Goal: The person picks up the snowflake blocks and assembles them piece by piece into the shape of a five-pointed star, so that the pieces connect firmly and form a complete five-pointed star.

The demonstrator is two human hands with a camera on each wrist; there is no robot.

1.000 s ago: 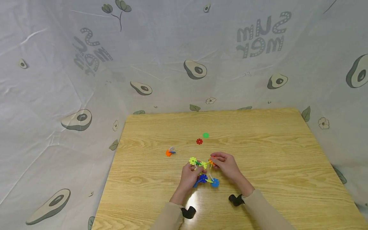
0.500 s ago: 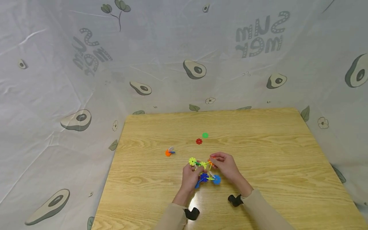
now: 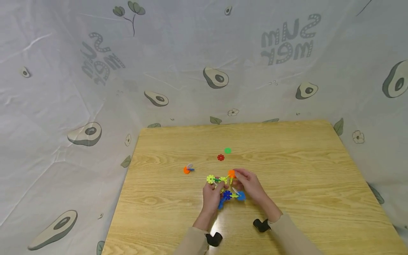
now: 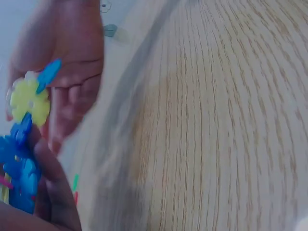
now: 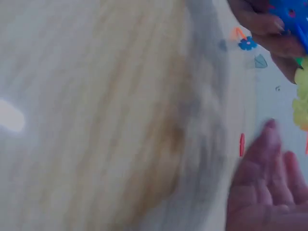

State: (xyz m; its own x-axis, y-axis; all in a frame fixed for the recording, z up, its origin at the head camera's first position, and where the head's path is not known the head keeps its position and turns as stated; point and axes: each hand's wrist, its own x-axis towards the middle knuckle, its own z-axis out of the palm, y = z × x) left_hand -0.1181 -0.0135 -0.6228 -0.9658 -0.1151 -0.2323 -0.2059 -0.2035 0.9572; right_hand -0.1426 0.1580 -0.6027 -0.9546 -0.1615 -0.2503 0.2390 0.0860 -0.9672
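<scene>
In the head view, my left hand [image 3: 211,198] grips a linked chain of notched plastic discs. A yellow-green disc [image 3: 210,179] tops the chain, with a dark blue disc [image 3: 227,195] and a lighter blue disc [image 3: 241,196] lower down. My right hand [image 3: 251,182] pinches the edge of an orange disc [image 3: 231,173] joined to the chain's right side. The left wrist view has a pale yellow disc [image 4: 30,100] between both hands, above blue discs [image 4: 21,175] at the left fingers. In the right wrist view the right thumb and the pinch itself are hidden beyond the frame edge.
Beyond the hands, a red disc [image 3: 221,157] and a green disc [image 3: 227,150] lie flat on the wooden table [image 3: 287,152]. A small joined cluster with an orange disc [image 3: 186,170] sits to their left. A patterned white sheet [image 3: 188,46] surrounds the tabletop.
The orange disc has turned to face the head camera and shifted slightly left. The lower blue discs have swung up and right. Both hands stay at the chain.
</scene>
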